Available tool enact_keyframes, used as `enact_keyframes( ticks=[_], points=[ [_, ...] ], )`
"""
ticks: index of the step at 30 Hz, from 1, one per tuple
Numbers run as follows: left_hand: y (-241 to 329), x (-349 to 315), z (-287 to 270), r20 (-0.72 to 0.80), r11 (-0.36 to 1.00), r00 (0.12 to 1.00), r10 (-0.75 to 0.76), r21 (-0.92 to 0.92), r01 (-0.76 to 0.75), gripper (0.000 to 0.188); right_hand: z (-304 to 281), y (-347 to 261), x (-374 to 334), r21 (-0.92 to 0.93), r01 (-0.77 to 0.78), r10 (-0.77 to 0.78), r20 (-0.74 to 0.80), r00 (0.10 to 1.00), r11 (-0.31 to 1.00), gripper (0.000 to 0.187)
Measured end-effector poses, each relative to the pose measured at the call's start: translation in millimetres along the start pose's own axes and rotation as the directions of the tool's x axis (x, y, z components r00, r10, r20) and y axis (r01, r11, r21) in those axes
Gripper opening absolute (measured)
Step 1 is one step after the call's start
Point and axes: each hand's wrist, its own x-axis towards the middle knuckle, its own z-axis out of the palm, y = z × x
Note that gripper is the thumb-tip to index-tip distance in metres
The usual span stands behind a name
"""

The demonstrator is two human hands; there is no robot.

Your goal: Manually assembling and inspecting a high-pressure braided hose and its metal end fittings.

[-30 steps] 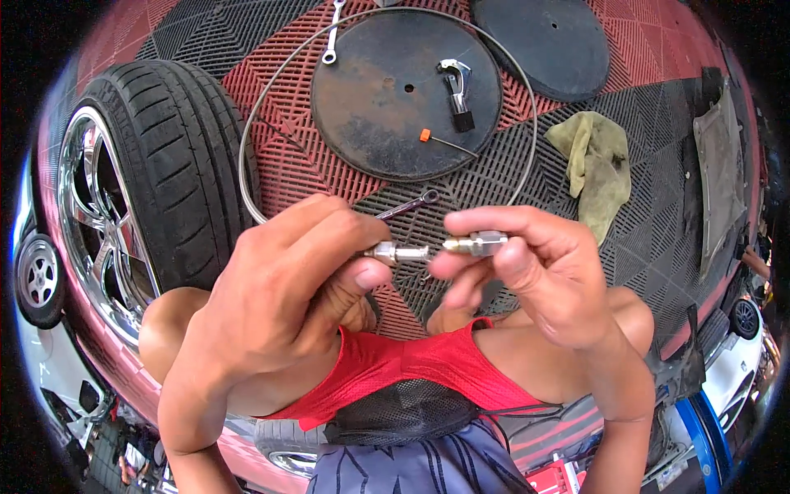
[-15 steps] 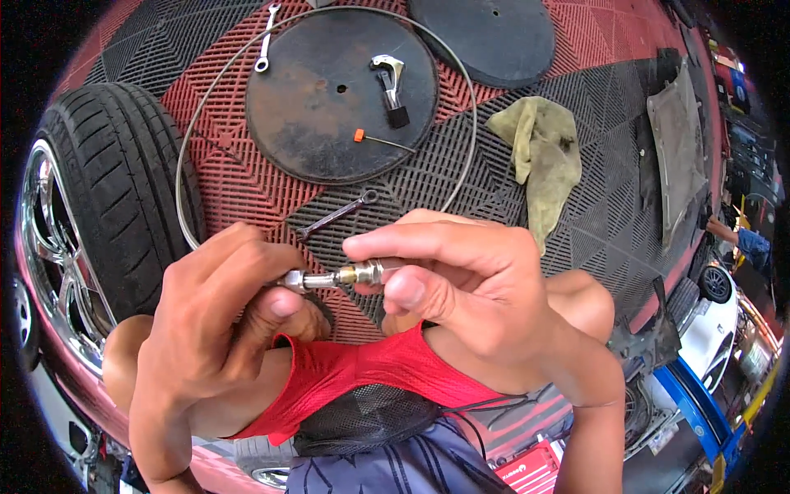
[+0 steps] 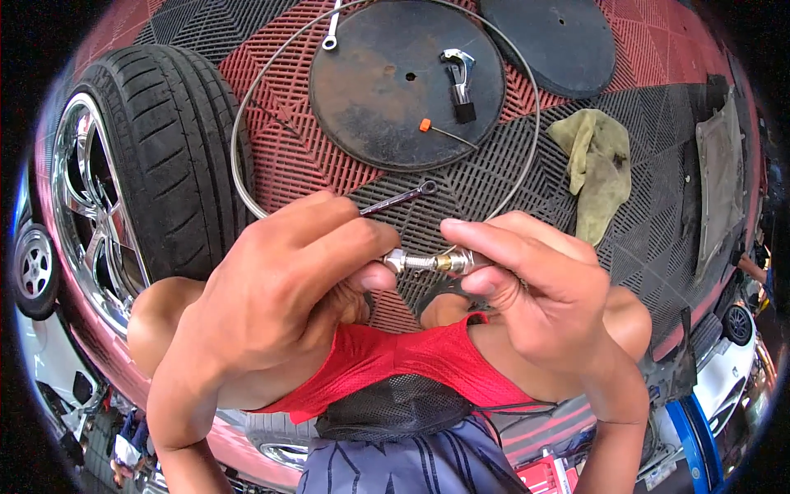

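Note:
Between my fingertips is a braided metal hose (image 3: 420,263), its short bare stretch running from a silver hex nut to a brass-coloured end piece. My left hand (image 3: 288,276) is closed, thumb and forefinger pinching the silver nut (image 3: 396,261). With thumb and forefinger, my right hand (image 3: 543,284) grips a silver hose fitting (image 3: 471,261) that meets the brass piece (image 3: 446,263). The rest of the hose bends in a wide loop over the floor, and my fingers hide where it joins. Just beyond my left hand lies a ratchet wrench (image 3: 401,198).
A round dark plate (image 3: 370,99) carries a pipe cutter (image 3: 459,86) and an orange-ended thin rod (image 3: 425,125). Another wrench (image 3: 331,37) lies at its left edge. A wheel with tyre (image 3: 169,156) stands left, a greenish rag (image 3: 599,165) lies right, and a second plate (image 3: 559,41) sits behind.
The view has shifted, so the floor things appear farther right and slightly higher. Both hands keep their grip, with the silver nut and brass piece still about the same distance apart.

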Motion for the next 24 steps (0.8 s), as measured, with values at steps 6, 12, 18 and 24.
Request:
enact_keyframes(
  ticks=[6,12,18,24],
  points=[
    [-7.1,-4.0,12.6,-0.020,0.991,0.999,0.045,0.124,-0.043,0.028,9.0,12.5,-2.2,-0.230,0.156,-0.152,0.035,0.988,0.961,0.036],
    [-17.3,-5.3,23.2,0.023,0.927,0.985,0.171,0.335,-0.168,0.019,20.3,21.4,-13.5,-0.246,0.098,-0.077,0.094,0.993,0.964,0.029],
    [-20.7,-8.0,35.1,0.035,0.906,0.976,0.213,0.367,-0.211,0.016,24.4,20.7,-18.4,0.111,-0.270,0.257,0.117,0.959,0.956,0.013],
    [-24.2,-12.2,44.3,0.100,0.923,0.977,0.190,0.321,-0.213,0.017,23.6,32.6,-21.9,0.119,-0.276,0.254,0.172,0.952,0.954,0.010]
  ],
)
